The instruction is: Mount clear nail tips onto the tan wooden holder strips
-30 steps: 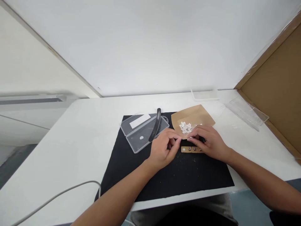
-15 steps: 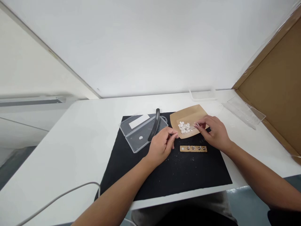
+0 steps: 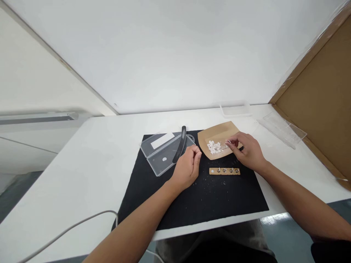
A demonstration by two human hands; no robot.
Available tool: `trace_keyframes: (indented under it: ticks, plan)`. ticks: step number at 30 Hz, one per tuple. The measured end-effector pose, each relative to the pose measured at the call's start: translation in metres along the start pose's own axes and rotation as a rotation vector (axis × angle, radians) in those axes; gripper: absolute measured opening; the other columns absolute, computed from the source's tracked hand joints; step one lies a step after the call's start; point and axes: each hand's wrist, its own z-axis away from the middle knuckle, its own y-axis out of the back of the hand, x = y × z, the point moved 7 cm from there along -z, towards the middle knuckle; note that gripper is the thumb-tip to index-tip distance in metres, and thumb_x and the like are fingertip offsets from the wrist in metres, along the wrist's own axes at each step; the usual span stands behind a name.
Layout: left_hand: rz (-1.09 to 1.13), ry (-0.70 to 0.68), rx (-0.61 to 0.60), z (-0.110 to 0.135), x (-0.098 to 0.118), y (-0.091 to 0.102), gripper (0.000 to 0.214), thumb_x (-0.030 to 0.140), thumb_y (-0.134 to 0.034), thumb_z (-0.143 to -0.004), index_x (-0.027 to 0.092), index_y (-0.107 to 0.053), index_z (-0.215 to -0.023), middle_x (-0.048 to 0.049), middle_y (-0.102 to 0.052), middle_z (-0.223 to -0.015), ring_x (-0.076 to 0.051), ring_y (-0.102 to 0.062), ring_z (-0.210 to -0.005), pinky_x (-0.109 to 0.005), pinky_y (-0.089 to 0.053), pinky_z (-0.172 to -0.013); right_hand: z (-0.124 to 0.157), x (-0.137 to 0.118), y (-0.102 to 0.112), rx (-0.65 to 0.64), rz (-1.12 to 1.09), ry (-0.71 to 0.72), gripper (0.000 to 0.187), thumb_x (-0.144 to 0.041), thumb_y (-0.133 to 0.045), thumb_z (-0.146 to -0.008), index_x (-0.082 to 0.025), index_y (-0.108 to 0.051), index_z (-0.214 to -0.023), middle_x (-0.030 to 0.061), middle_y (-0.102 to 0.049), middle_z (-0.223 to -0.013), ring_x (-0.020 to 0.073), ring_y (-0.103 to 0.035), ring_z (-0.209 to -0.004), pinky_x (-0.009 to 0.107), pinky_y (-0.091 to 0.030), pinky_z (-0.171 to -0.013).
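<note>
A narrow brown strip with a row of small metal studs lies on the black mat. Just behind it a brown paper sheet carries a pile of small white pieces. My right hand rests at the pile's right edge, its fingertips pinched on a small white piece. Left of the strip, my left hand sits on the mat with fingers curled loosely and nothing visible in them. It lies beside a clear plastic case.
A curved black tool lies across the open clear case. A shallow clear tray and a clear lid sit at the back right of the white table. A cardboard panel stands at the right. A grey cable runs along the front left.
My right hand has lifted off the studded strip and moved back to the pile of white pieces. My left hand has drawn slightly left, away from the strip, which now lies uncovered.
</note>
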Motion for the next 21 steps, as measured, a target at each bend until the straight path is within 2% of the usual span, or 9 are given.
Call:
trace_keyframes:
  ticks: [5,10,13,16,21]
  plan:
    - [0.102,0.029,-0.022,0.005,-0.004,-0.002,0.027,0.036,-0.028,-0.116,0.024,-0.044,-0.097,-0.0003,-0.053,-0.082,-0.018,-0.054,-0.068,-0.032,-0.044,-0.066,0.0,0.003,-0.001,-0.008,-0.013,-0.01,0.02,-0.04,-0.062,-0.107,-0.024,-0.068,-0.096,0.0024,-0.071,-0.082,0.0202,-0.065,-0.074,0.037,-0.05,-0.073]
    - [0.033,-0.054,-0.028,0.002,0.003,0.0,0.035,0.035,-0.028,-0.116,0.024,-0.044,-0.087,-0.0005,-0.052,-0.077,-0.018,-0.053,-0.068,-0.032,-0.043,-0.067,-0.001,0.004,-0.002,-0.009,-0.032,-0.006,0.019,-0.039,-0.062,-0.107,-0.024,-0.068,-0.096,0.002,-0.07,-0.082,0.0199,-0.066,-0.074,0.037,-0.051,-0.074]
    - [-0.033,-0.182,-0.01,-0.001,0.012,0.003,0.038,0.034,-0.033,-0.115,0.023,-0.046,-0.082,-0.001,-0.054,-0.076,-0.017,-0.053,-0.068,-0.031,-0.044,-0.066,-0.001,0.004,-0.004,-0.024,-0.041,-0.005,0.019,-0.039,-0.062,-0.107,-0.024,-0.068,-0.096,0.002,-0.07,-0.082,0.0198,-0.065,-0.074,0.037,-0.051,-0.074]
    - [-0.019,-0.309,-0.001,0.0,0.02,0.003,0.038,0.033,-0.047,-0.113,0.021,-0.051,-0.078,-0.0004,-0.055,-0.073,-0.015,-0.053,-0.065,-0.028,-0.043,-0.062,-0.001,0.004,-0.003,-0.018,-0.045,0.004,0.019,-0.039,-0.063,-0.107,-0.024,-0.068,-0.096,0.0015,-0.069,-0.082,0.0196,-0.065,-0.074,0.037,-0.05,-0.073]
    - [-0.031,-0.437,-0.02,0.002,0.027,0.001,0.038,0.033,-0.065,-0.108,0.02,-0.058,-0.073,0.0017,-0.058,-0.067,-0.011,-0.054,-0.059,-0.025,-0.043,-0.057,-0.002,0.002,-0.001,-0.002,-0.058,0.021,0.017,-0.037,-0.064,-0.106,-0.024,-0.069,-0.097,0.0016,-0.067,-0.081,0.0193,-0.064,-0.074,0.037,-0.051,-0.072]
